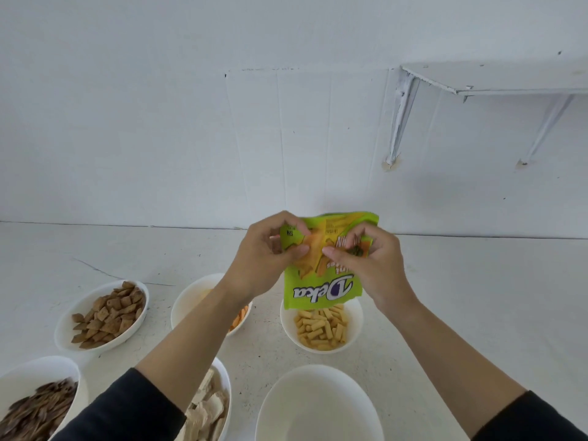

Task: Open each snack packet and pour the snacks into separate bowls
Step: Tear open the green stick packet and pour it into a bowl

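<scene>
Holding one upside-down green packet (324,291) over one bowl (354,326) of six, left hand (264,265) and right hand (375,265) fingers (296,249) pinching it.

A lime-green glossy plastic snack packet (321,284) hangs upside down, logo inverted, pinched at its raised end between the left grip (264,262) and the right grip (372,265). Straight below the grips, a round white bowl (356,319) holds pale yellow tube snacks (319,329), just under the packet's lower edge.
</scene>
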A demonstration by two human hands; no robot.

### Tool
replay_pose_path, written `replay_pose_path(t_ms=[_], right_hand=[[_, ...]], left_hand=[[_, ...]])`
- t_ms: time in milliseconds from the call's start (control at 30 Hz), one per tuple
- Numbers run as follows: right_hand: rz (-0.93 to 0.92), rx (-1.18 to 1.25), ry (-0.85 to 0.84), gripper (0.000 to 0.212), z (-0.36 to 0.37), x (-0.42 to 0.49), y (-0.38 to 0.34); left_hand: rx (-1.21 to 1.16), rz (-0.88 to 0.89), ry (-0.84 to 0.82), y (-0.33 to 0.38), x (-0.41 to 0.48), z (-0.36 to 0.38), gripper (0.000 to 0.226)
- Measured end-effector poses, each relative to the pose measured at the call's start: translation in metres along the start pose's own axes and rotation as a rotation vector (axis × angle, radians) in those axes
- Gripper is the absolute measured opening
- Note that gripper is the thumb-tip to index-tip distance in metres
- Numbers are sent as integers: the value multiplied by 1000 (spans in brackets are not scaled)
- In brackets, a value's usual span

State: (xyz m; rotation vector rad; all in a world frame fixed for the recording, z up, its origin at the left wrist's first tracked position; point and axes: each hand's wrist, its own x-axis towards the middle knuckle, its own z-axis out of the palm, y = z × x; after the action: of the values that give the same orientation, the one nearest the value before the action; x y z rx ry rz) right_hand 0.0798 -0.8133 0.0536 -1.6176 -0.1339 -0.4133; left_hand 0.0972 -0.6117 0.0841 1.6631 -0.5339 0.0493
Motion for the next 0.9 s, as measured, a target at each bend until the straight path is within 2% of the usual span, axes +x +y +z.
replay_pose_path(t_ms=[167,333,433,467,567,633,800,900], right_hand=[[4,-57,-18,38,4,-3,14],[-186,-65,-20,34,8,10,-13],[-240,-81,-31,26,7,9,-17],[-246,-116,-46,31,5,5,-13],[-162,-221,-124,59,0,-13,4],[-104,-213,-142,68,-1,-26,13],[-93,-200,-91,68,-2,-33,15],[-39,-51,-48,69,-4,-28,7]], left_hand=[[84,-28,27,-11,-4,3,23],[107,111,119,7,5,1,20],[54,94,190,11,3,6,25],[12,76,223,11,2,8,27],[-104,52,351,8,-1,7,27],[-146,47,403,8,-3,4,26],[-183,0,450,1,-10,-2,31],[-153,-22,514,2,-18,-10,29]])
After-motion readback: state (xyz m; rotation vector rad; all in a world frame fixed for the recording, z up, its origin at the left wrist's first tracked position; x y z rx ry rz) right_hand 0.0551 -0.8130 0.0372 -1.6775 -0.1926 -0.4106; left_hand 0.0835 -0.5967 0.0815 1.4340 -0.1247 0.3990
